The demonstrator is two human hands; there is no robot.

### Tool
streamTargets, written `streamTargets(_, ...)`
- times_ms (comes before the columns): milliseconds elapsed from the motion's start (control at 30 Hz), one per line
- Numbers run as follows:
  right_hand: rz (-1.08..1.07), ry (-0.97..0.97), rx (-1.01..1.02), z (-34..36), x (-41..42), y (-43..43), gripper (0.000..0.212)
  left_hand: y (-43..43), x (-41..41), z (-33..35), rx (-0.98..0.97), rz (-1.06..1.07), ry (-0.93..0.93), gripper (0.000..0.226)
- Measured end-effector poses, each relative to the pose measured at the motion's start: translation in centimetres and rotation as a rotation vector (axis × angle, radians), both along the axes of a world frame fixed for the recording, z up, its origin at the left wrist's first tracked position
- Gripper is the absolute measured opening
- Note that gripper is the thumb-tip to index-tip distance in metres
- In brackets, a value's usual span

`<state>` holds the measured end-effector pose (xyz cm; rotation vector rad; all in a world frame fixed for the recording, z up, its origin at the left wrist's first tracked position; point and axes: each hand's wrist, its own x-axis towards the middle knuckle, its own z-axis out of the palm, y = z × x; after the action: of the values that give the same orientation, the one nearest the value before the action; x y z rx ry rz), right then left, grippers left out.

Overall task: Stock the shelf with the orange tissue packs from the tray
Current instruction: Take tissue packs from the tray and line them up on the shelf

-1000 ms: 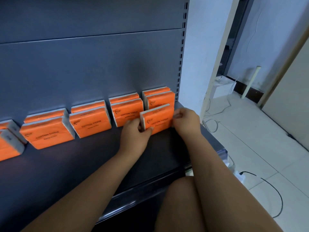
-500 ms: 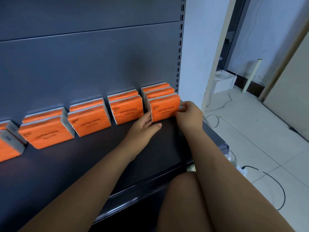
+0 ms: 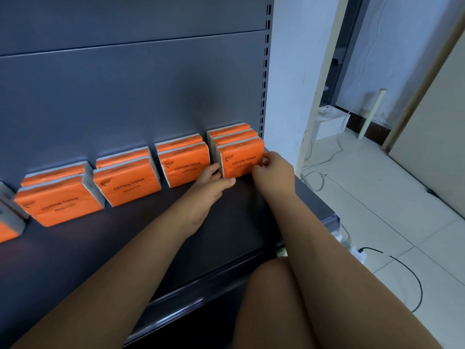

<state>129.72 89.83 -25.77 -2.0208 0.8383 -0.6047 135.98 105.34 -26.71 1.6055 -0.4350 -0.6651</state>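
Observation:
Orange tissue packs stand in a row along the back of the dark grey shelf (image 3: 130, 238), in stacks two or three deep. The front pack (image 3: 239, 159) of the rightmost stack stands upright against two others. My left hand (image 3: 208, 187) lies on the shelf with straight fingers that touch this pack's lower left edge. At the pack's right edge, my right hand (image 3: 274, 170) pinches it between curled fingers and thumb. No tray is in view.
Neighbouring stacks (image 3: 185, 162) (image 3: 127, 181) (image 3: 59, 197) stand to the left. The shelf's slotted upright (image 3: 264, 96) rises just right of the last stack. My knee (image 3: 274, 306) is below the shelf edge. A black cable (image 3: 412, 273) and white cables lie on the tiled floor.
The pack went from the shelf's middle back against the rightmost stack. My left hand let go and now touches it with straight fingers; my right hand stays on its right edge.

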Motion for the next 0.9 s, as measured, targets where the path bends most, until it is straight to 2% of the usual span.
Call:
streamTargets(100, -0.052, 0.041, -0.008, 0.3, -0.4, 0.7, 0.036, 0.2, -0.5, -0.1, 0.012, 0.142, 0.005, 0.064)
streamTargets(200, -0.088, 0.109, -0.088, 0.9, -0.8, 1.4, 0.013, 0.7, -1.6, 0.6, 0.109, 0.227, -0.125, 0.056)
streamTargets(267, -0.09, 0.146, -0.227, 1.4, -1.1, 2.5, 0.008, 1.5, -2.6, 1.5, 0.147, 0.222, -0.262, 0.047)
streamTargets(367, -0.007, 0.099, -0.426, 1.8, -1.2, 5.1, 0.023, 3.8, -4.2, 2.8, 0.282, 0.268, -0.583, 0.032)
streamTargets(433, 0.11, -0.06, -0.488, 1.8, -1.4, 7.3, 0.032, 6.1, -4.7, 3.3, 0.397, 0.361, -0.804, 0.042)
streamTargets(500, 0.247, -0.239, -0.472, 2.2, -1.8, 10.0, 0.048, 8.6, -5.0, 3.7, 0.439, 0.426, -0.892, 0.043)
streamTargets(567, 0.338, -0.326, -0.476, 2.6, -2.4, 12.8, 0.061, 11.5, -5.6, 4.2, 0.501, 0.465, -0.93, 0.043)
streamTargets(767, 0.607, -0.281, -0.492, 4.0, -3.8, 20.7, 0.069, 23.0, -9.2, 4.9, 0.986, 0.654, -1.032, 0.076)
streamTargets(900, 0.804, -0.262, -0.512, 6.1, -4.6, 27.0, 0.068, 30.9, -13.5, 5.2, 1.139, 0.818, -1.027, 0.078)
